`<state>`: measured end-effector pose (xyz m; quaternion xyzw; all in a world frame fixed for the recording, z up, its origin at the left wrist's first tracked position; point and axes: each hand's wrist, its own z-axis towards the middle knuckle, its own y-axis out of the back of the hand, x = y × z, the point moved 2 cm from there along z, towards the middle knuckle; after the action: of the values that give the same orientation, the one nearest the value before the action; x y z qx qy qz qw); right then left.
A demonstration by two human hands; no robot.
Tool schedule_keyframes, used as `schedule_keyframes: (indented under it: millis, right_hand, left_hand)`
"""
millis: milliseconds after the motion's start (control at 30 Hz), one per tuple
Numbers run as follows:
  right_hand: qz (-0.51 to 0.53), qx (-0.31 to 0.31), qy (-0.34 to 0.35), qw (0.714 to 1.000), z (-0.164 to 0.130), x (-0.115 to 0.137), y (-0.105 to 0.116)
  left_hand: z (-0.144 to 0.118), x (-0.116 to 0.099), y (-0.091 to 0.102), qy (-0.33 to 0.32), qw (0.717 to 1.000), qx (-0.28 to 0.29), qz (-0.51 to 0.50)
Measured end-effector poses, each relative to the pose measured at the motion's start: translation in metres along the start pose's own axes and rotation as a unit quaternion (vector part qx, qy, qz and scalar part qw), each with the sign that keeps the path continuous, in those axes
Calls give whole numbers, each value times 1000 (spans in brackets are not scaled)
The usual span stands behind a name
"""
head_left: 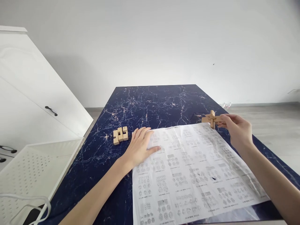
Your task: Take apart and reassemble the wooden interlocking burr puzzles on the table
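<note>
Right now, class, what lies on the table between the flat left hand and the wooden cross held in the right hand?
In the head view, only the printed paper sheet lies between the left hand and the wooden cross.

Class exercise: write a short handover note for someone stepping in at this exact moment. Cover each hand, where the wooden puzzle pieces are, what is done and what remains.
Left hand: flat, palm down, pressing the top left corner of the instruction sheet; holds nothing.
Right hand: fingertip grip on the cross-shaped wooden assembly, lifted above the sheet's far right corner.
Loose wooden pieces: three notched blocks side by side on the dark marble table, just left of the left hand.
Done: several pieces joined into the cross.
Left: the three loose blocks are not joined to the cross.
</note>
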<state>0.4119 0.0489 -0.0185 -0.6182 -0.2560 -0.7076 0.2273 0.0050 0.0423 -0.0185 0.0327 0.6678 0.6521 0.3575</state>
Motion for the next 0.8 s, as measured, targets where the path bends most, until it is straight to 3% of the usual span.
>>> schedule_keyframes:
  millis: [200, 800]
  right_hand:
    - [-67, 12, 29, 997, -3, 1, 15]
    - [-119, 111, 89, 983, 4, -12, 31]
  left_hand:
    - [11, 3, 4, 3, 1000, -20, -20]
    - [54, 19, 10, -78, 992, -55, 83]
